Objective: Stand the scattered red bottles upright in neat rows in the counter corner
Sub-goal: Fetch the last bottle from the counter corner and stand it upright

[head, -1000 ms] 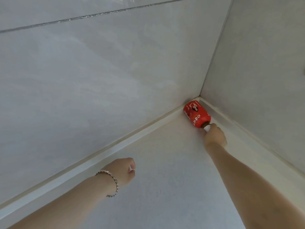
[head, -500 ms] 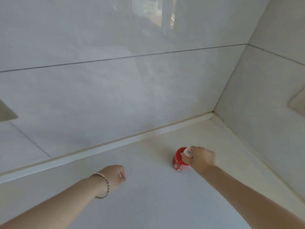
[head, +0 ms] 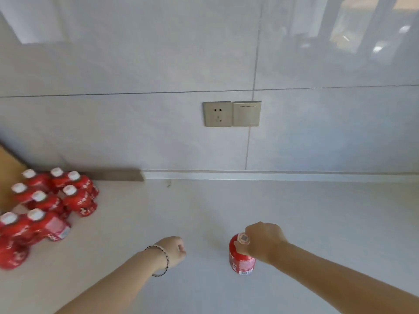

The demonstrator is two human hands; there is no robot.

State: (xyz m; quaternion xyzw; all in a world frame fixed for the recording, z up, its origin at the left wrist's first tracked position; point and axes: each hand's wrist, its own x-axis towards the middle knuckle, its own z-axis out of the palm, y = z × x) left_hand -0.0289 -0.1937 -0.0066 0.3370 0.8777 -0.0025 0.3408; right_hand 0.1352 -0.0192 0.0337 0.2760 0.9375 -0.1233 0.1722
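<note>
My right hand (head: pixel 264 242) grips a small red bottle (head: pixel 241 260) by its neck, just under the white cap. The bottle is upright, low over the pale counter (head: pixel 226 211) or resting on it; I cannot tell which. My left hand (head: pixel 173 250), with a thin bracelet on the wrist, is closed in a loose fist with nothing in it, left of the bottle. Several more red bottles with white caps (head: pixel 45 205) stand upright in a cluster at the far left of the counter.
A grey tiled wall (head: pixel 136 132) rises behind the counter and carries a socket and switch plate (head: pixel 231 114). A wooden board (head: pixel 6 173) leans at the far left behind the cluster. A dark strip (head: pixel 118 175) lies along the wall's base.
My right hand has carried the red bottle out of the counter corner. The view has swung left, bringing the socket and the bottle cluster into sight. My left fist stayed closed.
</note>
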